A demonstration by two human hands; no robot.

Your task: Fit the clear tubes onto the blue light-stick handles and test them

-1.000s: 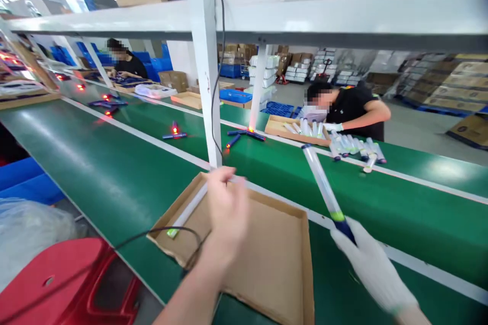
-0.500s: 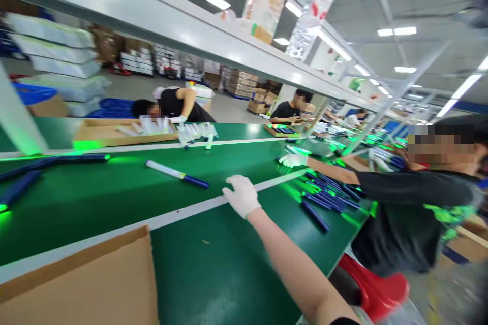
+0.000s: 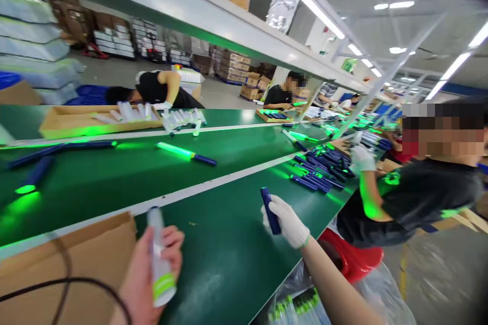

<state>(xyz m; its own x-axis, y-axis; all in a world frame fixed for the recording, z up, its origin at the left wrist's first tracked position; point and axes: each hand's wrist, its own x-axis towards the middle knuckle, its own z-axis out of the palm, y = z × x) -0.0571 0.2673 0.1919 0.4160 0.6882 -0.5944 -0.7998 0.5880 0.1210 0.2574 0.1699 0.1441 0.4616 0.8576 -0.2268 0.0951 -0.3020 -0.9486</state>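
Observation:
My bare left hand is closed round a white translucent tube with a green band, held upright above the edge of a cardboard tray. My right hand, in a white glove, grips a dark blue handle over the green belt. A finished wand glowing green with a blue handle lies on the far lane of the belt.
A pile of blue handles lies by a seated co-worker on my right, whose gloved hand reaches into it. Other people work across the belt beside a cardboard tray of white tubes. A black cable crosses my tray. A bag of tubes sits below.
My view stayed turned right. My right hand drew back from the belt's white line and now holds a blue handle. My left hand has come into view with a white tube.

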